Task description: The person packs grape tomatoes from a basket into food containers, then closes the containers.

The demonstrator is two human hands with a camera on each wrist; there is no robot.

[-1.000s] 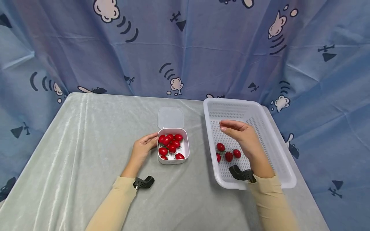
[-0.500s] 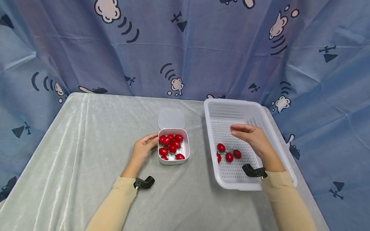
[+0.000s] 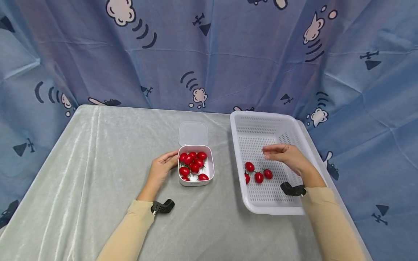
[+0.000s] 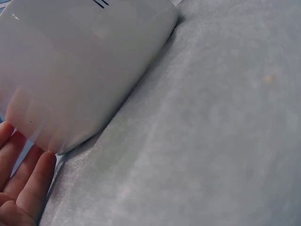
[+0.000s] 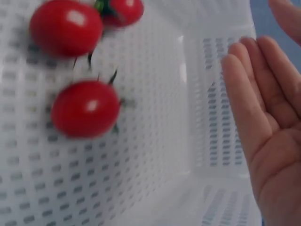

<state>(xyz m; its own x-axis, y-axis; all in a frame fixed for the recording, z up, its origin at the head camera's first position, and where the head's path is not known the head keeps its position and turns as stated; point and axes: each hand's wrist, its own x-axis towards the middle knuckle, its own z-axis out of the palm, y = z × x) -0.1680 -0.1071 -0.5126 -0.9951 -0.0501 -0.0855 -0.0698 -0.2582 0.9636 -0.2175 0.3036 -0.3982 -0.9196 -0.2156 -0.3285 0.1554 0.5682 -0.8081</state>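
The right hand (image 3: pixel 289 157), fingers loosely extended, hovers over the basket (image 3: pixel 238 159) near four tomatoes (image 3: pixel 259 177). The basket's wall stands between it and the box (image 3: pixel 195 183) of tomatoes. The left hand (image 3: pixel 160 169) touches that box, fingers fairly straight. The lid (image 3: pixel 193 133) lies behind, before a curtain (image 3: pixel 209 43).

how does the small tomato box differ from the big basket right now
The small box is much smaller than the big basket. The box's walls look solid, while the basket's are pierced with holes. The box holds more tomatoes than the four visible in the basket. The left hand touches the box; the right hand hovers over the basket. Both are whitish and uncovered on top.
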